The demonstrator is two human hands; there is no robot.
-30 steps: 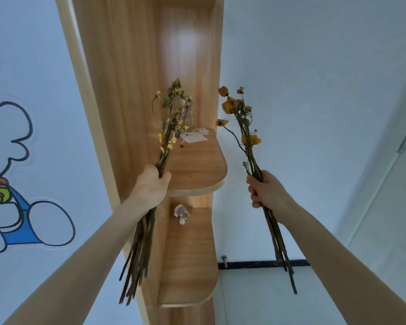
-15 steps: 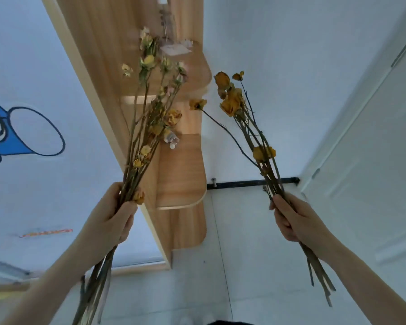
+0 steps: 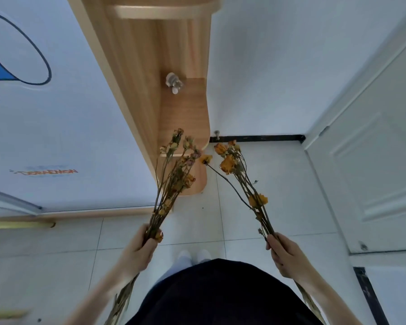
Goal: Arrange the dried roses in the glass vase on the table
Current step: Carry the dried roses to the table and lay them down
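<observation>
The left hand [image 3: 138, 250] is curled tight around the stems of the left bunch of dried roses [image 3: 174, 181], thumb and fingers wrapped right round them. The stems run on below the fist along the forearm, and above it the bunch leans up and inward, ending in small faded yellow and pinkish heads. The right hand [image 3: 285, 256] grips the right bunch of dried roses [image 3: 227, 164] the same way, fingers closed round the stems with the cut ends trailing out beneath the wrist. This bunch is thinner and leans inward too, with bigger orange blooms at its top and one more lower down the stem. The heads of the two bunches come near each other above and between the hands, but whether they touch cannot be told.

Between the wrists lies a dark garment [image 3: 220, 294], with white shoes [image 3: 193, 255] just beyond it on the pale tiled floor [image 3: 267, 174]. Beyond the left bunch stands a wooden shelf unit [image 3: 183, 113], with a small grey figurine [image 3: 174, 82] on one shelf. Out past the left hand is a wall panel with a blue cartoon outline [image 3: 21, 55]. Beyond the right hand stands a white door [image 3: 373, 172], and a black skirting strip [image 3: 256, 138] runs along the far wall.
</observation>
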